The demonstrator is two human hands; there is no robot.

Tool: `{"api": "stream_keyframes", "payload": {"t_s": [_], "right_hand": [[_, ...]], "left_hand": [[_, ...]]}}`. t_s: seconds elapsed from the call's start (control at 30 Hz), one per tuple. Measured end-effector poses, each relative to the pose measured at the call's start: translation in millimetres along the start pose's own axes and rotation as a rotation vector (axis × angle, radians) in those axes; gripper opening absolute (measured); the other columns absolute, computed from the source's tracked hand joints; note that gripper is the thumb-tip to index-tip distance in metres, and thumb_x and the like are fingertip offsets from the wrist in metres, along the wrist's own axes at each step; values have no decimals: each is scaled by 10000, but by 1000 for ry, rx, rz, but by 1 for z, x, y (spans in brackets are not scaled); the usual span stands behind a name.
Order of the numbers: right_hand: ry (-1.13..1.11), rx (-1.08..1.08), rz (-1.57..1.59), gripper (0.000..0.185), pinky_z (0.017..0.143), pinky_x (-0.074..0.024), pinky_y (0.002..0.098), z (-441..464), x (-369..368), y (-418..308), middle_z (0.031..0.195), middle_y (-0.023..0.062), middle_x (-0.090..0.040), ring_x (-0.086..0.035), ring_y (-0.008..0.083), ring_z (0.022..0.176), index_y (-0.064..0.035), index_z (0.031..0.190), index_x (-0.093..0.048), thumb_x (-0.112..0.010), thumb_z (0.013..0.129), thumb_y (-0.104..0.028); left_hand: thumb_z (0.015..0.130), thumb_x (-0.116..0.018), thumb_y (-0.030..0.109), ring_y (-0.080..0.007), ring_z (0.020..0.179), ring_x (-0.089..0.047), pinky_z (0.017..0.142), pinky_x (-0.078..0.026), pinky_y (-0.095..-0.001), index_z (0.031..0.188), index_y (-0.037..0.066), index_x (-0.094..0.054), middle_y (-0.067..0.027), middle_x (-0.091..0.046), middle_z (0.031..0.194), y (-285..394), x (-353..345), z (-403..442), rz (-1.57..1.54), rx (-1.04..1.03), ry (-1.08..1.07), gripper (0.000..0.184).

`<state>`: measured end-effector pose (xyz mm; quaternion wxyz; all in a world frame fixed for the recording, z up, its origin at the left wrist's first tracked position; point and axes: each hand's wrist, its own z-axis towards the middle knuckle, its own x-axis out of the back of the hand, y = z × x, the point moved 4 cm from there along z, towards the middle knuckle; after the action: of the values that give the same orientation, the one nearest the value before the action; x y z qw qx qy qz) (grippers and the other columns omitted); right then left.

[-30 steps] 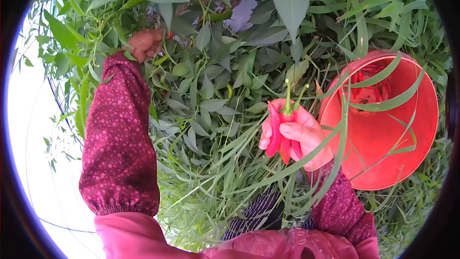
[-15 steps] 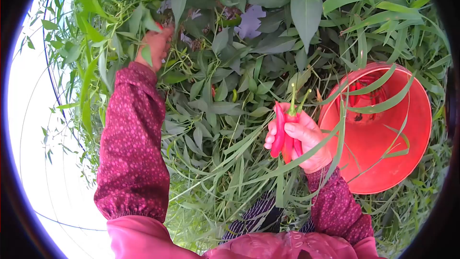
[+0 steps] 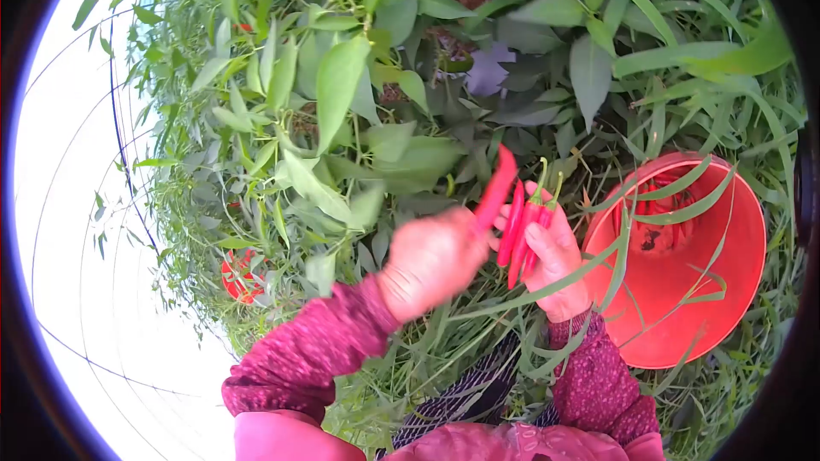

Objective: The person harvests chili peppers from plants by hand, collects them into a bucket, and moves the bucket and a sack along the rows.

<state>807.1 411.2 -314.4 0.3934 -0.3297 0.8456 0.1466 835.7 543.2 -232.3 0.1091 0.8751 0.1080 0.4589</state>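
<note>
My left hand [image 3: 431,260], smeared by motion, is closed on a red chili pepper [image 3: 498,186] whose far end points up. It is right beside my right hand [image 3: 559,263], which holds a small bunch of red chili peppers [image 3: 530,229] with green stems sticking up. To the right of that hand, a red bucket [image 3: 683,307] leans over in the grass, with red chili peppers [image 3: 670,205] lying deep inside it. Long grass blades cross in front of my right hand and the bucket.
Leafy pepper plants [image 3: 342,94] fill the left and top of the view. A red object [image 3: 243,276], partly hidden by leaves, sits at the left edge of the plants. Long grass [image 3: 649,60] grows at the right. Patterned dark cloth [image 3: 461,388] shows below my hands.
My left hand has come from the plants at upper left down and right to my right hand, now with a chili pepper plainly showing. The view has shifted; my right hand still holds its bunch.
</note>
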Motion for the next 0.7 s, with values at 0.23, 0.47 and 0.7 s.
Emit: {"api": "stream_keyframes", "payload": {"t_s": [0.23, 0.47, 0.7], "right_hand": [[130, -47, -83, 403, 688, -535, 354, 7, 10, 9, 958, 119, -590, -611, 209, 803, -82, 1210, -437, -555, 834, 1], [-151, -66, -15, 452, 703, -540, 420, -17, -13, -4, 932, 114, -562, -591, 232, 815, -85, 1219, -426, -585, 799, -30], [-351, -161, -233, 590, 714, -527, 395, -46, -92, -28, 924, 150, -580, -613, 261, 804, -70, 1270, -383, -637, 742, 0]], "left_hand": [[820, -610, 305, -271, 674, -603, 542, -489, -377, 856, 30, -523, -122, -567, 765, 37, 14, -24, -100, -284, -200, 291], [802, -639, 97, -363, 1090, -489, 941, -391, -402, 1245, -38, -427, -226, -507, 1170, -69, 183, -20, 238, -109, 898, 509], [854, -604, 208, -281, 1074, -552, 913, -439, -336, 1354, -27, -290, -200, -547, 1191, -87, 64, -13, -398, 212, 350, 635]]}}
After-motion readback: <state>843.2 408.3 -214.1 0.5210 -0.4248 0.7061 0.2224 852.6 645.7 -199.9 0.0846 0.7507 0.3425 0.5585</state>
